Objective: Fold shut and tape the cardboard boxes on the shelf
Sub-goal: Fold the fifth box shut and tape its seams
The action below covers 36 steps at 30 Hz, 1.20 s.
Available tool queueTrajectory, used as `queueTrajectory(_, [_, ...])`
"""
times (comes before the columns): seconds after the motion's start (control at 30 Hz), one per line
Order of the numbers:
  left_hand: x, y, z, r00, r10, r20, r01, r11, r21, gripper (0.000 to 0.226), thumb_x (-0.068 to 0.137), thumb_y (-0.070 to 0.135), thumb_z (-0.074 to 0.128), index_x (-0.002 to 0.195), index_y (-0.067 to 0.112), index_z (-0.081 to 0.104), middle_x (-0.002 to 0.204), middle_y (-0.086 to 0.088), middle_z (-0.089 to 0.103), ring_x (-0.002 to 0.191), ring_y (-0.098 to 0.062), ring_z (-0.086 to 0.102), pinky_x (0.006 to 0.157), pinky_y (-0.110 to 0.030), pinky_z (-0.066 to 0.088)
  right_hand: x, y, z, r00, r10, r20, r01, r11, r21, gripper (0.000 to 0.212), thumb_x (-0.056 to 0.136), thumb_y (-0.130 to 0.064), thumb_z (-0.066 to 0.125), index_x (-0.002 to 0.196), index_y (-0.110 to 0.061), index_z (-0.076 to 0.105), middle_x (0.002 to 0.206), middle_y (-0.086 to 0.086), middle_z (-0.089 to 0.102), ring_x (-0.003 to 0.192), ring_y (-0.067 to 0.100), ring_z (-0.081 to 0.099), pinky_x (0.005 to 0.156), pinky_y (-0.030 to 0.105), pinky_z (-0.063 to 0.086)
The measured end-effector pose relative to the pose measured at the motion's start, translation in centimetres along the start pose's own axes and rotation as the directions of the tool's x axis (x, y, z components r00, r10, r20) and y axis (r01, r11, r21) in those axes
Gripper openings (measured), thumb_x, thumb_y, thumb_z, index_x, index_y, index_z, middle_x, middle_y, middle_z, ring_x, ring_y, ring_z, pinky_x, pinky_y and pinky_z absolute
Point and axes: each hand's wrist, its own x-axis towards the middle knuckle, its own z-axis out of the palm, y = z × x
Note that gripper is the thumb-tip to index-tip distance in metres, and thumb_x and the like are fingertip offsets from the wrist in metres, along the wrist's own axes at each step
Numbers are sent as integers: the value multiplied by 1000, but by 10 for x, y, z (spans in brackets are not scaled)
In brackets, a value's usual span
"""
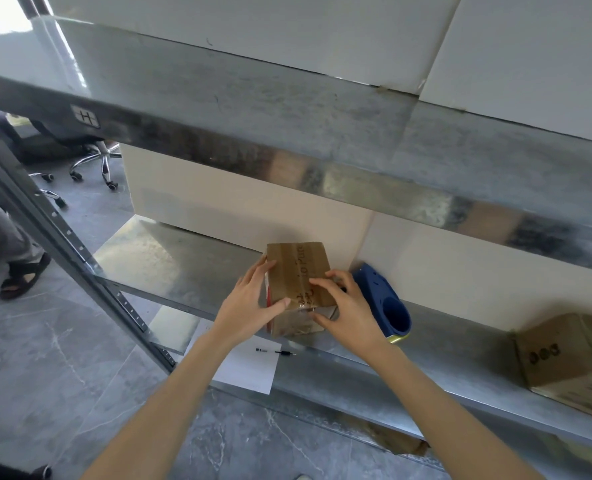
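A small cardboard box [296, 268] stands on the metal shelf [169, 258], its top flaps closed, with handwriting and clear tape along the top. My left hand [253, 303] grips its left side, fingers on the side and thumb over the front top edge. My right hand [343, 306] holds the right front corner, fingers pressing on the top and thumb against the taped front face. A blue tape dispenser [388, 303] lies on the shelf just right of my right hand. Another cardboard box [571, 358] sits at the far right of the same shelf.
White boxes [239, 206] line the back of the shelf and the shelf above. A sheet of paper with a pen [253, 365] lies on a lower level. A slanted steel upright [62, 233] runs at left; office chair wheels and a person's sandalled foot [24, 275] are on the floor.
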Motion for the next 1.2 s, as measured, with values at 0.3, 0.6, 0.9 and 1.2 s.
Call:
queueTrajectory(0.3, [3,-6,-12,967,160,-196,-70,915,397,61,91,59,54,144,28,45,142,3,50,129,-22,46,103,-42,38,-4,19,-34,985,162,-53,-167,979,-114,46,99,-43,47,142,-27,42,141,-3,40,129,15,40,102,33,42])
queueTrajectory(0.6, [-2,2,-18,965,135,-227,-28,906,422,58,91,50,61,139,19,51,140,-2,53,130,-26,47,106,-46,36,-25,61,-23,886,463,21,-399,786,-472,67,100,-49,42,155,-34,6,133,13,47,114,30,51,87,36,49])
queueTrajectory(0.9, [-16,-2,-15,981,59,-183,18,921,390,56,95,49,55,142,20,45,145,2,47,134,-21,41,111,-41,32,-25,80,-17,869,452,201,-409,885,-222,74,100,-28,51,153,-39,2,88,17,66,66,25,63,55,34,51])
queueTrajectory(1.2, [-18,2,-16,984,49,-173,23,919,393,55,95,48,54,142,21,45,145,2,46,134,-21,40,112,-41,31,-4,77,-39,848,441,294,-420,897,-137,80,88,-7,60,148,-38,16,117,10,56,77,14,54,53,23,39])
